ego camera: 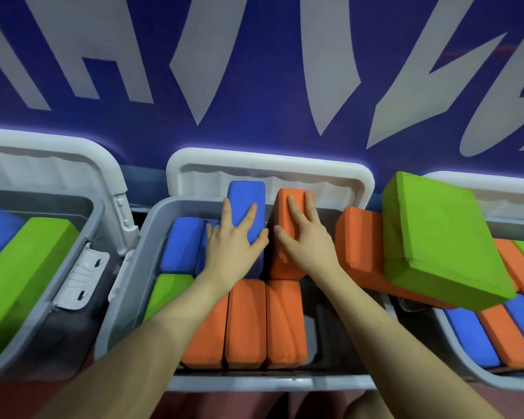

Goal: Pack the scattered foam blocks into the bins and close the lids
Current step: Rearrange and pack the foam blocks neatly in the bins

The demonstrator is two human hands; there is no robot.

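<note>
Left hand (233, 243) flat, fingers spread, pressing upright blue foam block (245, 207) into middle grey plastic bin (124, 285); right hand (304, 237) likewise flat on upright orange foam block (288, 234). Risk: both stand proud of rim, blocking white hinged lid (270, 164). Green foam block (436, 237) perched across bins, likely to slide if jostled.

Foam blocks all matt, slightly grainy, soft edges: blue block (245, 204), orange block (288, 234), big green block (436, 237) on right. Middle bin (152, 237) smooth grey plastic, dull sheen. Its open lid (266, 164) at far side whiter plastic, semi-glossy, wavy moulded rim. Latch (80, 278) on left bin pale smooth plastic. Wall banner (254, 71) far behind looks flat, matt blue print.
</note>
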